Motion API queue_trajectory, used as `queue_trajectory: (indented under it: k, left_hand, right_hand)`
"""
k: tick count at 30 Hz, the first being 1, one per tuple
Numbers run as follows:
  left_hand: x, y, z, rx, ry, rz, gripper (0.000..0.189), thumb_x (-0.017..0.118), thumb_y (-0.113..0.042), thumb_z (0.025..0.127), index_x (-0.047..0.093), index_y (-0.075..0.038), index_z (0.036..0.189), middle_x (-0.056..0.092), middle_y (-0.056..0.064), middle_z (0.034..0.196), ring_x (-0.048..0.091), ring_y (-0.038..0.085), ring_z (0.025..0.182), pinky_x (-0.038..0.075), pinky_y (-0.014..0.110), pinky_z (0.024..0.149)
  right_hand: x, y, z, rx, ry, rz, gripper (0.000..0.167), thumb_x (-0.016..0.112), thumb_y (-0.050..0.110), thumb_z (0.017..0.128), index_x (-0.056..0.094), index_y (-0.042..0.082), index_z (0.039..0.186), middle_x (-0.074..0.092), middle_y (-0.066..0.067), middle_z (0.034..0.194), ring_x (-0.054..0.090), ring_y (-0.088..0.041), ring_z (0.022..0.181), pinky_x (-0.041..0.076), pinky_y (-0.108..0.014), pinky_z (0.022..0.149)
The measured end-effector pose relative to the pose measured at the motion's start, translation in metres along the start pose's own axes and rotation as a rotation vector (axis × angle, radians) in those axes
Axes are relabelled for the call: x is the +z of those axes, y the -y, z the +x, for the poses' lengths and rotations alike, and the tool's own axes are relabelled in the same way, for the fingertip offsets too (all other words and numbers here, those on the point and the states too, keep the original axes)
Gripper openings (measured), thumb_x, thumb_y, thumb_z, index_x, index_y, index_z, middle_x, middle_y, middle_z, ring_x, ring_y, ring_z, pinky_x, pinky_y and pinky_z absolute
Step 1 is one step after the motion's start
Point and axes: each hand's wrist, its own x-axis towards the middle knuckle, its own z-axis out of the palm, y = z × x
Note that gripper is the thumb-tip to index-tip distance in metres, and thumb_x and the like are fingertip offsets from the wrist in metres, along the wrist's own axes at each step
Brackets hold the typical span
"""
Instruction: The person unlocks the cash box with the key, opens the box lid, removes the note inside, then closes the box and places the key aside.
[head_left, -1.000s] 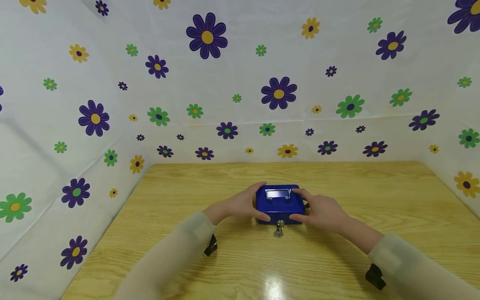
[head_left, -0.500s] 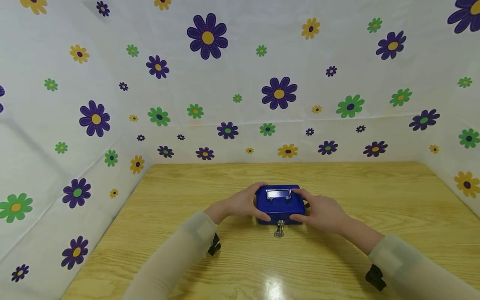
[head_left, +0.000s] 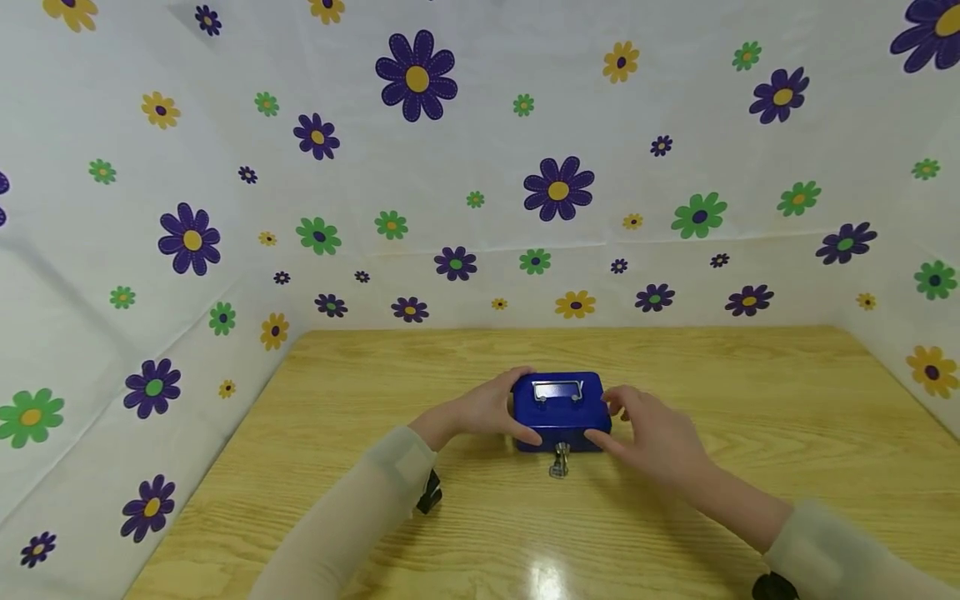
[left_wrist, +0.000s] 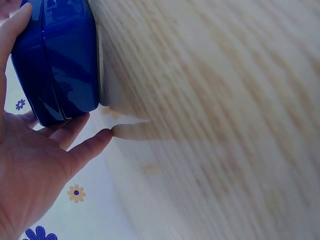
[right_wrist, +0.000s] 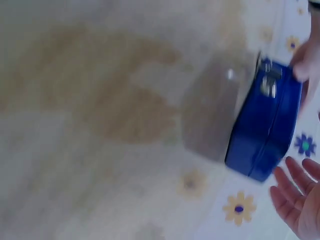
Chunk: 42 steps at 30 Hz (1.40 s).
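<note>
A small blue metal cash box (head_left: 561,417) sits on the wooden table, its silver handle (head_left: 557,390) folded flat on the lid. Keys (head_left: 558,463) hang from the lock at its front. My left hand (head_left: 480,408) grips the box's left end, thumb at the front and fingers round toward the back; the left wrist view shows the blue side wall (left_wrist: 72,65) between them. At the right end, my right hand (head_left: 663,433) has its fingers loosely bent and its thumb near the front corner. In the right wrist view its fingers (right_wrist: 287,187) lie just off the box's end.
The wood-grain table (head_left: 360,375) reaches back to a white cloth (head_left: 480,150) printed with purple, green and yellow flowers. The cloth also lines the left and right sides. Black wrist straps (head_left: 430,492) show by the sleeves.
My right hand has loosened from the box and drawn back to the right, its fingers leaving the lid's edge. My left hand and the box have stayed in place.
</note>
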Motion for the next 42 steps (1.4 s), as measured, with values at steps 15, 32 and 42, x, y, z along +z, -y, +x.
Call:
queue_trajectory:
  k: [15, 32, 42]
  left_hand:
    - [-0.002, -0.001, 0.001, 0.015, 0.006, -0.009, 0.102, 0.085, -0.036, 0.075, 0.023, -0.014, 0.152, 0.042, 0.003, 0.141, 0.046, 0.020, 0.122, 0.038, 0.040, 0.102]
    - [-0.001, -0.002, 0.002, 0.016, 0.016, -0.011, 0.102, 0.085, -0.036, 0.074, 0.023, -0.015, 0.152, 0.042, 0.003, 0.142, 0.045, 0.019, 0.122, 0.037, 0.039, 0.103]
    - [-0.001, -0.002, 0.000, 0.003, 0.011, -0.028, 0.103, 0.085, -0.033, 0.075, 0.021, -0.013, 0.153, 0.041, 0.005, 0.142, 0.046, 0.020, 0.121, 0.039, 0.039, 0.101]
  right_hand:
    - [0.038, 0.027, -0.015, 0.108, 0.163, 0.201, 0.019, 0.069, 0.035, 0.091, 0.062, 0.018, 0.084, 0.054, 0.016, 0.060, 0.046, -0.003, 0.048, 0.039, -0.024, 0.044]
    - [0.050, 0.034, -0.012, 0.151, 0.125, 0.218, 0.016, 0.066, 0.019, 0.091, 0.062, 0.016, 0.076, 0.046, 0.011, 0.054, 0.041, -0.007, 0.046, 0.031, -0.024, 0.043]
    - [0.048, 0.039, -0.012, 0.423, 0.261, 0.727, 0.017, 0.052, 0.006, 0.098, 0.062, -0.001, 0.086, 0.056, -0.002, 0.053, 0.039, -0.008, 0.035, 0.030, -0.021, 0.037]
